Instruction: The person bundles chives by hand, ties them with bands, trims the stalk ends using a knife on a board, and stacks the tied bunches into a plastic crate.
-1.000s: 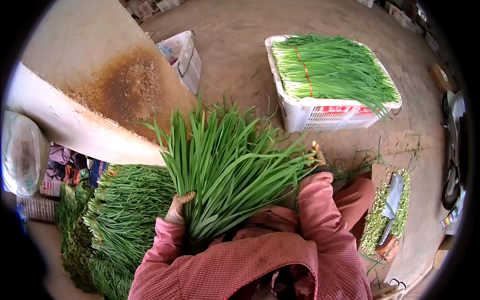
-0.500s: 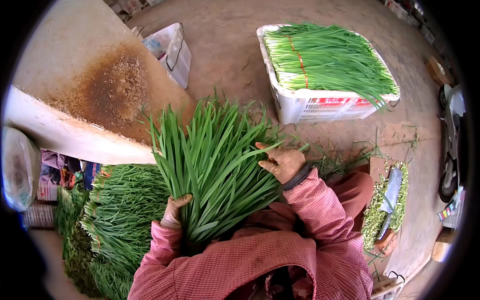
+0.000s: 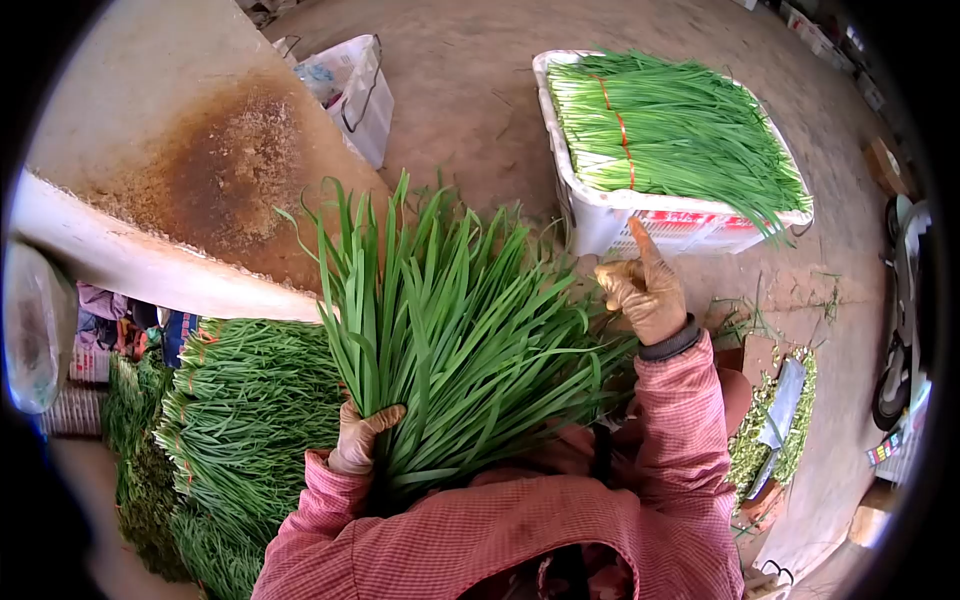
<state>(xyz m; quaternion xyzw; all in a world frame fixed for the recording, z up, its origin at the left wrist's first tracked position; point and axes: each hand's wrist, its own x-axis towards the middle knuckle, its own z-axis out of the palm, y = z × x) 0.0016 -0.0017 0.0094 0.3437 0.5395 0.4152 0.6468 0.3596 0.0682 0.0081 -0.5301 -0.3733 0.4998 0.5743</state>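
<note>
A thick bunch of garlic chives (image 3: 460,330) fans out in front of me, its flat green leaves pointing up and to the right. My left hand (image 3: 362,438), in a thin glove, is wrapped around the lower left side of it. My right hand (image 3: 648,290), also gloved, is raised off the leaves to the right, just below the crate. Its index finger is stretched out and the others are partly bent, with nothing visible in them. The lower ends of the bunch are hidden near my lap.
Bundled chives (image 3: 250,410) are piled at my left, beside a rust-stained pale slab (image 3: 130,130). A white crate (image 3: 600,225) full of tied chives stands ahead right. A cleaver (image 3: 784,405) lies on a board with trimmings at my right. Another white bin (image 3: 372,110) stands behind the slab.
My right hand has moved right and away from the leaves, and its index finger has straightened. The bunch, still in my left hand, has shifted slightly right. The view has also shifted a little.
</note>
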